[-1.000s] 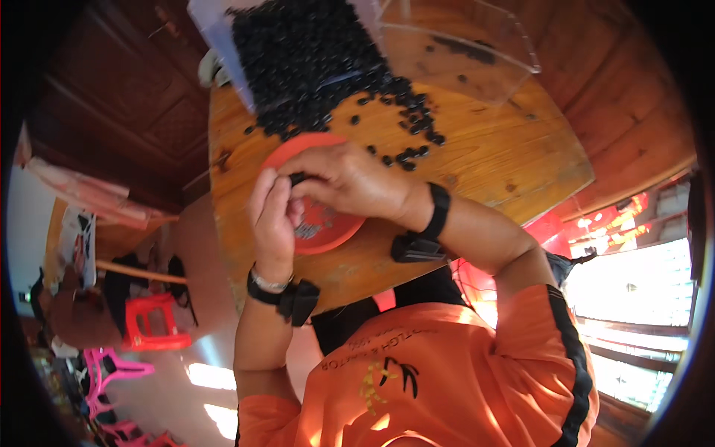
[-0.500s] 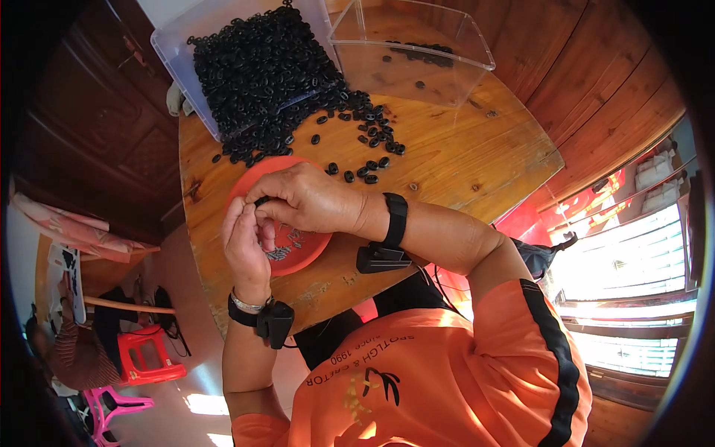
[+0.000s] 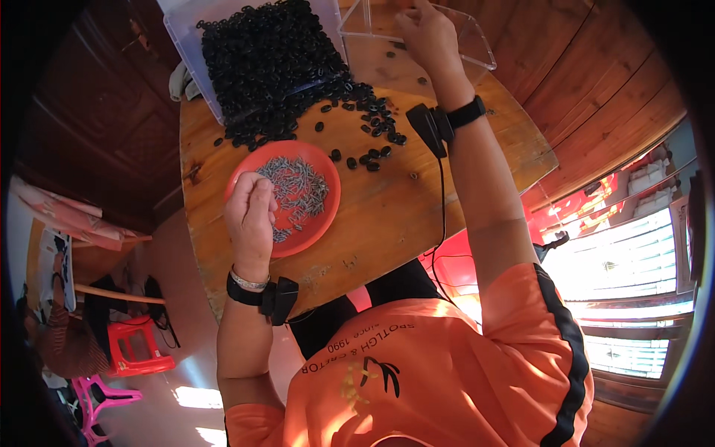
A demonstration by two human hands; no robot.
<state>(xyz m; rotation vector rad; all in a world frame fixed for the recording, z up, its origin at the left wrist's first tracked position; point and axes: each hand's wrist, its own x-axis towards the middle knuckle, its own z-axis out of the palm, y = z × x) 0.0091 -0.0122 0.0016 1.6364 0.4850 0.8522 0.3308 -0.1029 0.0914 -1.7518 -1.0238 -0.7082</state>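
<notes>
Hands that were joined over the red plate [image 3: 257, 162] half a second ago are now parted: the right hand [image 3: 426, 33] has been stretched to the clear plastic box [image 3: 477, 46], fingers together at its rim, grip not discernible. The left hand [image 3: 251, 214] is held over the plate, fingertips pinched together. Small grey metal pins [image 3: 298, 186] are heaped on the plate; black ring-shaped parts [image 3: 268, 52] fill the translucent tub [image 3: 182, 41] and are spilled onto the wooden table [image 3: 387, 216].
</notes>
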